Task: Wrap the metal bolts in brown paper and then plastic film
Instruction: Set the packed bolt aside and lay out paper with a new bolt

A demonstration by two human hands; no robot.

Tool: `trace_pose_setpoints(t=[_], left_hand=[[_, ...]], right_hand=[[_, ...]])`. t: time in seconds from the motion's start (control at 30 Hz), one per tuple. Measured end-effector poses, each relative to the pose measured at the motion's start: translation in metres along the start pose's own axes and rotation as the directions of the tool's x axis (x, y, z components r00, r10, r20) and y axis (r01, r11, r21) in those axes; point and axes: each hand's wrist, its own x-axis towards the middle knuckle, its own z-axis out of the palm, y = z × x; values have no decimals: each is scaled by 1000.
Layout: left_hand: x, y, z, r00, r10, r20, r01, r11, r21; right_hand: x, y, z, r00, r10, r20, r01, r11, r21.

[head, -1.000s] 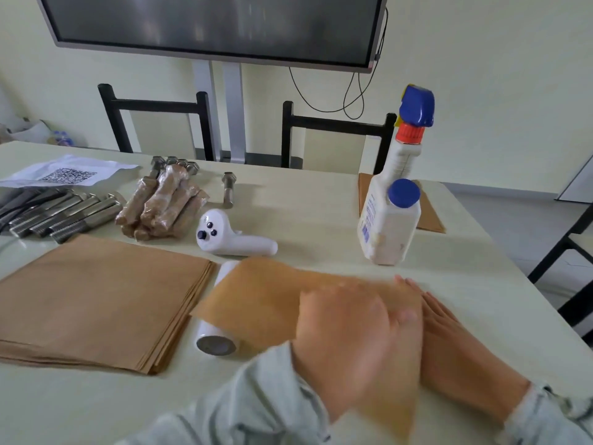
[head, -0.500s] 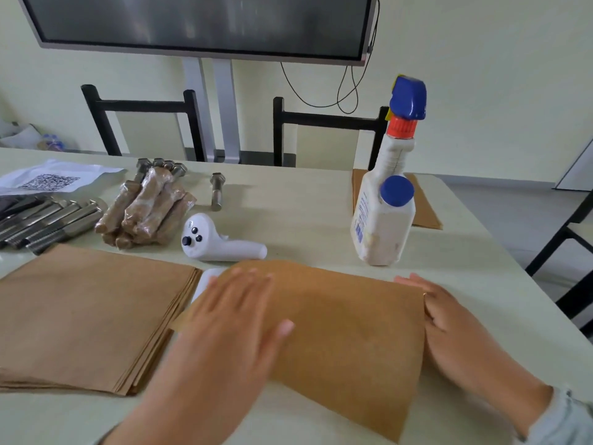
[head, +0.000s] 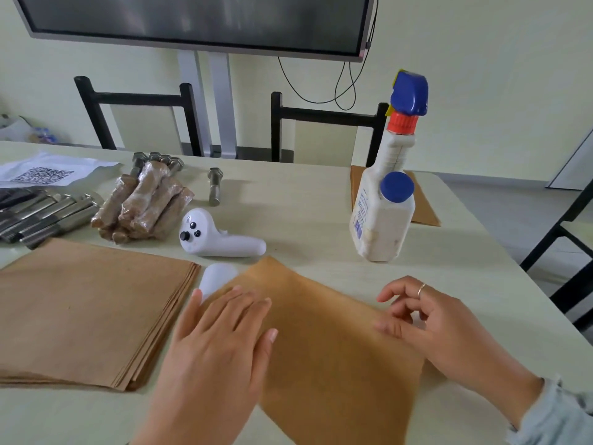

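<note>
A single brown paper sheet (head: 324, 342) lies flat on the table in front of me. My left hand (head: 221, 338) presses flat on its left part with straight fingers. My right hand (head: 439, 326) hovers at the sheet's right edge with loosely curled fingers, holding nothing. A roll of plastic film (head: 213, 279) peeks out from under the sheet's far left corner. Bare metal bolts (head: 45, 216) lie at the far left, and one bolt (head: 215, 186) lies alone further back. A pile of wrapped bolts (head: 144, 203) sits between them.
A thick stack of brown paper (head: 93, 309) lies to the left. A white controller (head: 218, 240) rests behind the sheet. A spray bottle (head: 385, 194) stands at the right, another paper sheet (head: 423, 210) behind it. A QR-code paper (head: 48, 171) lies far left. Chairs stand beyond the table.
My left hand slid leftward across the sheet, flattening it. My right hand lifted off the table at the sheet's right edge and its fingers curled.
</note>
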Motion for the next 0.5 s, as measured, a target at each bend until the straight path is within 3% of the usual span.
trace_pose_setpoints(t=[0.17,0.33,0.5], left_hand=[[-2,-12,-8,997,-81,-1,81,995,-57],[-7,-25,-17,988,-151,-20,148,984,-104],[-8,-14,-14,998,20,-62,-24,998,-63]], right_hand=[[12,1,-11,993,-116,7,116,986,-119],[38,7,-34,958,-14,286,60,986,-153],[65,-4,-32,922,-20,387,141,948,-286]])
